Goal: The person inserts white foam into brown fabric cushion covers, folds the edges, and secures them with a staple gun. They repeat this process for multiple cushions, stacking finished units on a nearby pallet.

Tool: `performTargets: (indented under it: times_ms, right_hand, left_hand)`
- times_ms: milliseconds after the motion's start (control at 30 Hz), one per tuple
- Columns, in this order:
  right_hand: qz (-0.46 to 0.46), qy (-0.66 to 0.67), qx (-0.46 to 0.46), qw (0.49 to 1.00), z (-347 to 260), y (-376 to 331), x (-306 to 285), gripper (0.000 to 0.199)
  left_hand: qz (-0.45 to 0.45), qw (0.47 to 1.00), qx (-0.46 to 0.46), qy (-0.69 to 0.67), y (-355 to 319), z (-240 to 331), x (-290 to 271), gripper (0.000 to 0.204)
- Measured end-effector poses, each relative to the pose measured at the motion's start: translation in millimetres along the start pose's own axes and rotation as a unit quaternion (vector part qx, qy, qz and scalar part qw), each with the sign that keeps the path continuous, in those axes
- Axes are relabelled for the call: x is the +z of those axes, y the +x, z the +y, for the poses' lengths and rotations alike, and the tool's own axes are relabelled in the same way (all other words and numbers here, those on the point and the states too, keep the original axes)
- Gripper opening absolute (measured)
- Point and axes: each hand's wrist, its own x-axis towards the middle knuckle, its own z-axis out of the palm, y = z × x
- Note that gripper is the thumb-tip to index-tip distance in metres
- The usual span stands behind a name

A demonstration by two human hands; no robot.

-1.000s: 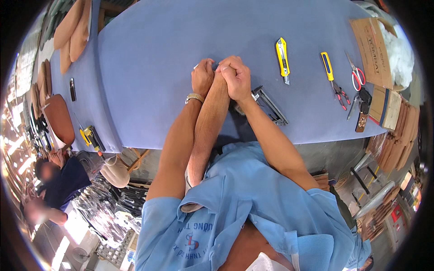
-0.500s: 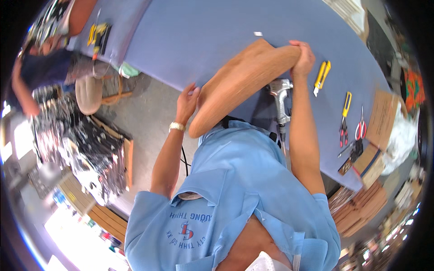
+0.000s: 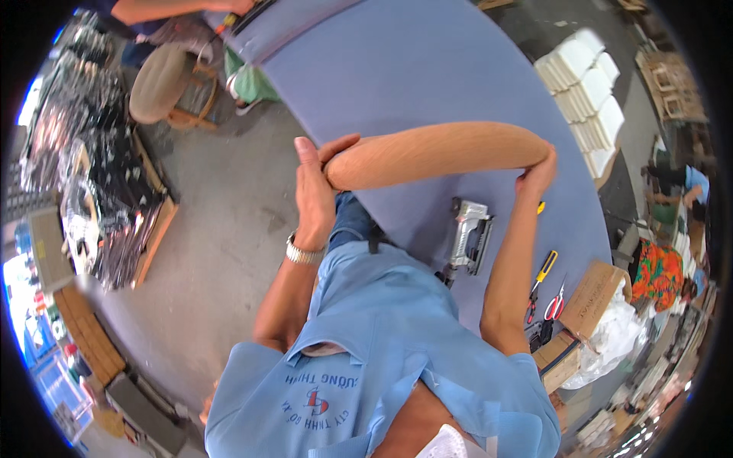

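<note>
My long padded piece is plain tan. The worktop under it is flat blue-violet. The staple gun is silver-grey, the scissors have red handles, and my shirt is light blue.

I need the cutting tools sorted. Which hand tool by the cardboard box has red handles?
The scissors have red handles; the tool beside them has a yellow handle.

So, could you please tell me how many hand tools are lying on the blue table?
4: staple gun near the shirt, yellow-handled tool, red scissors, and a yellow tip partly hidden by the right forearm.
</note>
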Motion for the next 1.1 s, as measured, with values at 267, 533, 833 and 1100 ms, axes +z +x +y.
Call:
performTargets:
  times_ms: [267,533,833,1100]
  right_hand:
    - [-0.192,-0.01,-0.417,0.888,-176.8,-89.4,63.7,0.044]
    - [-0.161,0.01,-0.431,0.888,-191.1,-36.5,34.1,0.046]
    - [-0.12,-0.248,-0.262,0.925,-231.2,-19.5,33.0,0.044]
    - [-0.083,-0.271,-0.364,0.887,-221.1,0.6,56.7,0.032]
  left_hand:
    - [-0.142,0.837,0.444,0.287,-17.5,65.8,156.2,0.064]
    - [-0.218,0.815,0.476,0.249,-6.4,47.6,211.1,0.075]
    - [-0.251,0.752,0.522,0.315,21.5,62.3,231.2,0.071]
    - [-0.266,0.789,0.463,0.303,38.3,65.5,266.1,0.075]
